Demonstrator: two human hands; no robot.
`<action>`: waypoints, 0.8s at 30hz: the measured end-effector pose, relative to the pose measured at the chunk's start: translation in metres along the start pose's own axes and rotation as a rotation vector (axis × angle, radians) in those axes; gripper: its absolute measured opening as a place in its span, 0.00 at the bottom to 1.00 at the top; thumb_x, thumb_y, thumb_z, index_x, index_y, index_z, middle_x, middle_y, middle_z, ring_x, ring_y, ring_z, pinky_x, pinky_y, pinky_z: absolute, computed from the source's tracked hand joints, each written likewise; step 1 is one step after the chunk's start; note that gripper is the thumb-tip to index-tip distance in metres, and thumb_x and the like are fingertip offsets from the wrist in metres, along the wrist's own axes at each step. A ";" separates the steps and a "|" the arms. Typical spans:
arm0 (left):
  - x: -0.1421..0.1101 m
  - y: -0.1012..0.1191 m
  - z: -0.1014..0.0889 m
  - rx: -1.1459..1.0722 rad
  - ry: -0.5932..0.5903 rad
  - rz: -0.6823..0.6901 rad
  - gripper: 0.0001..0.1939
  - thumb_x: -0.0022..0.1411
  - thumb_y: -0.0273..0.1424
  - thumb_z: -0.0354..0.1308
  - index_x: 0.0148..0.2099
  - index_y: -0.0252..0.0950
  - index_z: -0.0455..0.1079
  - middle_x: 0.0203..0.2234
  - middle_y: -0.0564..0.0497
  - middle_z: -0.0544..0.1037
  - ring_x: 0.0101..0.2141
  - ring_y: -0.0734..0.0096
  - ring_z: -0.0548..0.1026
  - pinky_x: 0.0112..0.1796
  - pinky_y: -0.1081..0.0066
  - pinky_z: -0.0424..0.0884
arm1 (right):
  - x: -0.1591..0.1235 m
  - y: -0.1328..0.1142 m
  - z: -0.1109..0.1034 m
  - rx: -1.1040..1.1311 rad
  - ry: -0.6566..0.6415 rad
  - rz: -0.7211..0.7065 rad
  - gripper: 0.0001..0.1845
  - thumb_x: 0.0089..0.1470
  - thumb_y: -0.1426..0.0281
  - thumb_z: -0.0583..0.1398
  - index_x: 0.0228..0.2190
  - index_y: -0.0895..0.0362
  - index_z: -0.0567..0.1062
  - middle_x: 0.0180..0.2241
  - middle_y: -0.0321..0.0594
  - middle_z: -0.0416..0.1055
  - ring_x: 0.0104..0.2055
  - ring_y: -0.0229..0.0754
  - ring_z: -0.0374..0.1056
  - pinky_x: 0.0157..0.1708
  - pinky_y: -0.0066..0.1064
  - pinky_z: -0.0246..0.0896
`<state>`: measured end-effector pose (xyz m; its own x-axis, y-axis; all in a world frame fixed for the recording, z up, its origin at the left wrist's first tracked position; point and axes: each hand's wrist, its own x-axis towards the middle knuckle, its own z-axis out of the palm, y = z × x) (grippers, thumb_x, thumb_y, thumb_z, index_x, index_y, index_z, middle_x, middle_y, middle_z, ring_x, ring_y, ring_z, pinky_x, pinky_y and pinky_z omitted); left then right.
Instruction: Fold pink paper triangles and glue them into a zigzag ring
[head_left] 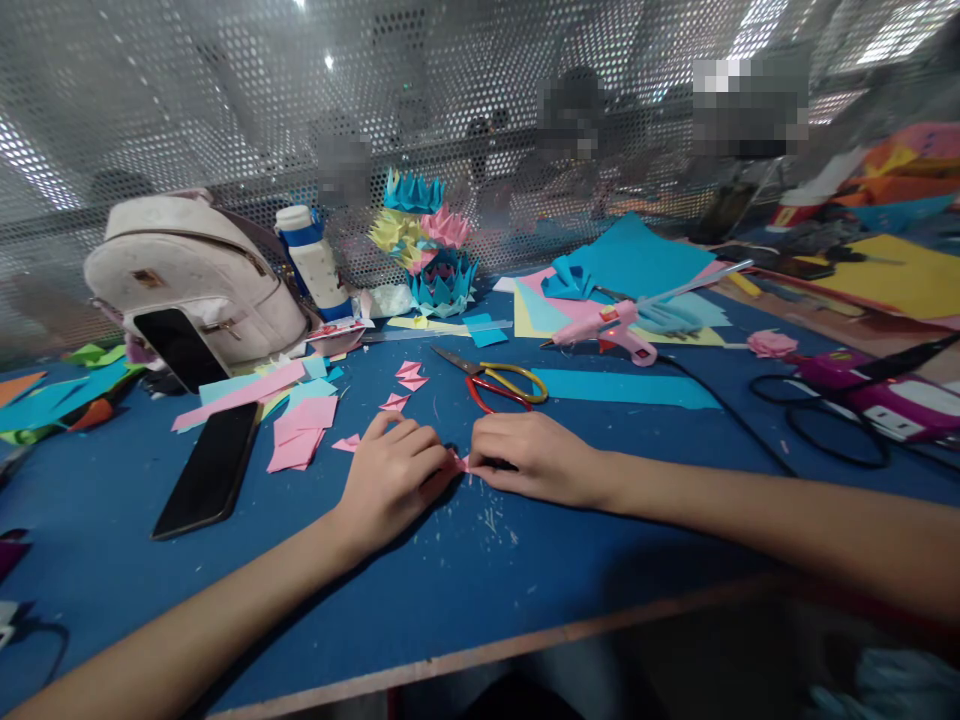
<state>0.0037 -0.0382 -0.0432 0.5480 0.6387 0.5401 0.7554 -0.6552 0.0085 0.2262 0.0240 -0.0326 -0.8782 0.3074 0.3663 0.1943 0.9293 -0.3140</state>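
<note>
My left hand point(395, 477) and my right hand point(529, 457) meet on the blue table point(465, 570), fingers curled and pressed together on a small pink paper piece point(459, 461) that shows only as a sliver between them. Several folded pink paper pieces point(405, 385) lie just beyond my left hand. Red-and-yellow scissors point(501, 380) rest just past my right hand. A pink glue gun point(611, 327) lies farther back on coloured sheets.
A black phone point(210, 468) lies flat at the left, another point(178, 347) leans on a white backpack point(195, 270). A bottle point(315, 262) and a stacked paper flower model point(426, 245) stand by the mesh wall. A blue paper strip point(622, 388), cables and tools lie at right.
</note>
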 end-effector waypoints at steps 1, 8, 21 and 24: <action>0.000 0.000 0.000 -0.001 -0.001 -0.002 0.13 0.72 0.31 0.53 0.33 0.36 0.72 0.28 0.52 0.77 0.30 0.70 0.71 0.42 0.63 0.61 | 0.000 0.000 0.000 -0.019 0.000 -0.009 0.10 0.65 0.72 0.55 0.33 0.59 0.75 0.30 0.39 0.70 0.33 0.39 0.65 0.32 0.28 0.58; 0.000 0.000 0.000 0.004 -0.001 0.001 0.14 0.72 0.31 0.53 0.33 0.36 0.72 0.27 0.52 0.77 0.30 0.70 0.71 0.42 0.63 0.62 | 0.001 0.000 0.003 -0.134 -0.019 -0.038 0.13 0.67 0.70 0.53 0.33 0.59 0.75 0.31 0.41 0.71 0.34 0.40 0.65 0.33 0.30 0.58; 0.000 0.005 -0.009 -0.068 -0.032 0.095 0.12 0.71 0.31 0.53 0.38 0.36 0.75 0.32 0.50 0.80 0.32 0.68 0.75 0.47 0.56 0.66 | 0.001 0.003 -0.017 -0.208 -0.107 -0.207 0.13 0.65 0.69 0.56 0.32 0.58 0.78 0.34 0.41 0.74 0.35 0.39 0.65 0.34 0.31 0.59; 0.000 0.005 -0.010 -0.082 -0.038 0.114 0.11 0.71 0.30 0.52 0.39 0.35 0.75 0.31 0.49 0.80 0.32 0.67 0.74 0.47 0.56 0.66 | -0.001 0.004 -0.015 -0.182 -0.105 -0.206 0.14 0.66 0.69 0.55 0.32 0.59 0.78 0.35 0.42 0.74 0.35 0.39 0.66 0.36 0.31 0.61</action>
<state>0.0039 -0.0454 -0.0341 0.6428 0.5721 0.5094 0.6567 -0.7540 0.0182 0.2342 0.0307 -0.0208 -0.9461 0.0940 0.3100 0.0737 0.9943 -0.0765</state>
